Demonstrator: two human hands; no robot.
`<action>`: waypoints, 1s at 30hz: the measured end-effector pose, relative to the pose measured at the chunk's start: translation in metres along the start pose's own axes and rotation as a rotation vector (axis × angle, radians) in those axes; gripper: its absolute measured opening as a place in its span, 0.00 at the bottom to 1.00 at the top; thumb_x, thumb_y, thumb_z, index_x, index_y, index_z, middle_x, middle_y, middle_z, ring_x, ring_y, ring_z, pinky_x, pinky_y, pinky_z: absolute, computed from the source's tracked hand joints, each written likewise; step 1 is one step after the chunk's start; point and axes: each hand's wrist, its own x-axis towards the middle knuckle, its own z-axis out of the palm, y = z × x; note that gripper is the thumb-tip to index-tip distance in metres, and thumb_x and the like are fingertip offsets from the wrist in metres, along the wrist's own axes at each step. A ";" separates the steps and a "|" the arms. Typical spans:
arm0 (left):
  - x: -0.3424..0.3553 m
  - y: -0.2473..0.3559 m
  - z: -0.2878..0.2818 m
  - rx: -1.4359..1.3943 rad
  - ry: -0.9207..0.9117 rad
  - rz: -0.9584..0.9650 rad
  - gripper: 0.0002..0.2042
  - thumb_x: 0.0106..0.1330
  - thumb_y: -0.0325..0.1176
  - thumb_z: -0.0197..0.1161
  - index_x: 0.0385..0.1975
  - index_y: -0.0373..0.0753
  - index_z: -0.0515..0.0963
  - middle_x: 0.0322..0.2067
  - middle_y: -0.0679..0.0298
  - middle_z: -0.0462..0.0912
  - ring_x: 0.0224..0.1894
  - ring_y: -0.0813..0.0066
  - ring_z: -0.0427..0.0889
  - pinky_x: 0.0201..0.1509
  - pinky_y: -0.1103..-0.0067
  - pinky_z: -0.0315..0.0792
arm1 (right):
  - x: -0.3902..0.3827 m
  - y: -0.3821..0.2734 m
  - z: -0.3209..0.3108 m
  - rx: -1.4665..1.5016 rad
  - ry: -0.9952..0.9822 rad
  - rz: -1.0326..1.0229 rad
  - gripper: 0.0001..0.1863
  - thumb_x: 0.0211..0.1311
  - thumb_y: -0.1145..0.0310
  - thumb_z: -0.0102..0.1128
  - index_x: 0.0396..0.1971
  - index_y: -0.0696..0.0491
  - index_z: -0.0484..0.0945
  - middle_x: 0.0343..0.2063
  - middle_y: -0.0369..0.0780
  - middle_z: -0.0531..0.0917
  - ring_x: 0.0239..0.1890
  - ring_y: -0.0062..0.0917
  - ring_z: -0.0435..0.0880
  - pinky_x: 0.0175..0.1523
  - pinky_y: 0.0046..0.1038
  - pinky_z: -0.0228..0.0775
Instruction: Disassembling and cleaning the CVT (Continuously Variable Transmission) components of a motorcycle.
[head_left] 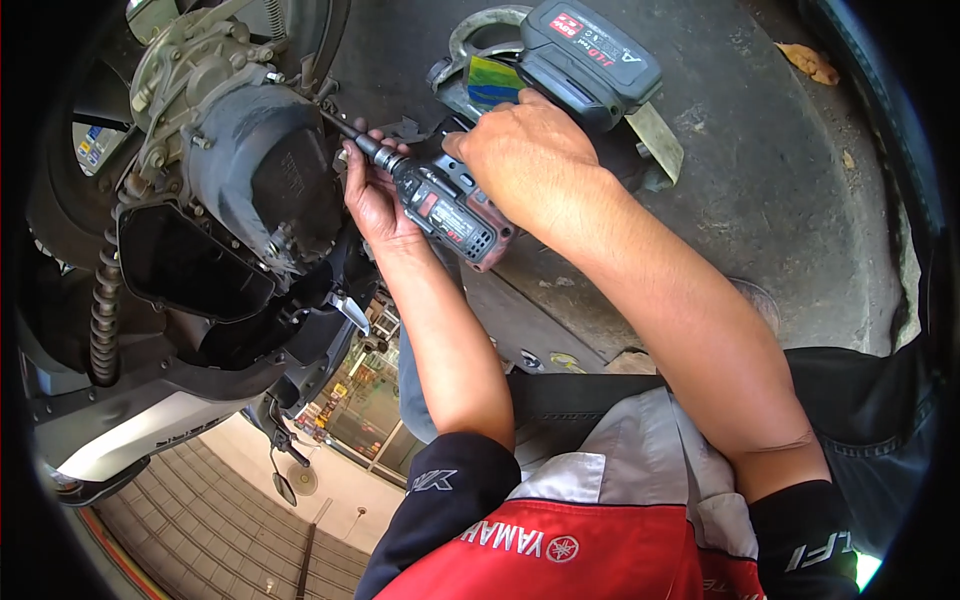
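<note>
My right hand [535, 155] is wrapped round the handle of a cordless impact driver [450, 215], whose dark battery pack [590, 65] points away from me. My left hand [375, 205] cups the driver's nose, fingers curled about the chuck, with some fingertips hidden behind it. From the chuck a long dark socket bit [345, 127] reaches to the edge of the scooter's engine, next to a worn black-grey crankcase cover [240, 150]. Whether the bit's tip sits on a bolt is too small to tell.
Left of my hands stand the scooter's open black airbox [190, 265], a coil spring [105, 310] and a brake lever [350, 312]. Beyond the driver, a round metal part [480, 35] and a pale flat piece [660, 140] lie on the dark floor [750, 190]. A dry leaf [808, 63] lies far right.
</note>
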 end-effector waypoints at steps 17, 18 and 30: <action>0.011 0.017 0.034 0.297 0.353 -0.018 0.09 0.67 0.33 0.68 0.36 0.33 0.79 0.32 0.63 0.84 0.37 0.74 0.83 0.38 0.77 0.79 | 0.025 0.012 -0.032 -0.124 -0.141 -0.022 0.30 0.46 0.73 0.72 0.54 0.42 0.82 0.38 0.43 0.88 0.44 0.34 0.88 0.55 0.35 0.76; 0.005 0.017 0.036 0.295 0.352 -0.020 0.09 0.67 0.33 0.68 0.36 0.33 0.79 0.32 0.63 0.84 0.37 0.74 0.83 0.38 0.77 0.79 | 0.025 0.012 -0.025 -0.125 -0.142 -0.021 0.30 0.46 0.73 0.72 0.54 0.42 0.82 0.38 0.43 0.88 0.44 0.34 0.88 0.55 0.35 0.76; -0.026 -0.018 0.050 0.156 0.122 -0.010 0.20 0.76 0.45 0.54 0.50 0.31 0.74 0.44 0.55 0.83 0.48 0.61 0.81 0.55 0.64 0.76 | 0.022 0.020 -0.004 -0.104 -0.024 -0.048 0.27 0.40 0.77 0.71 0.47 0.46 0.85 0.37 0.44 0.88 0.43 0.38 0.88 0.50 0.37 0.80</action>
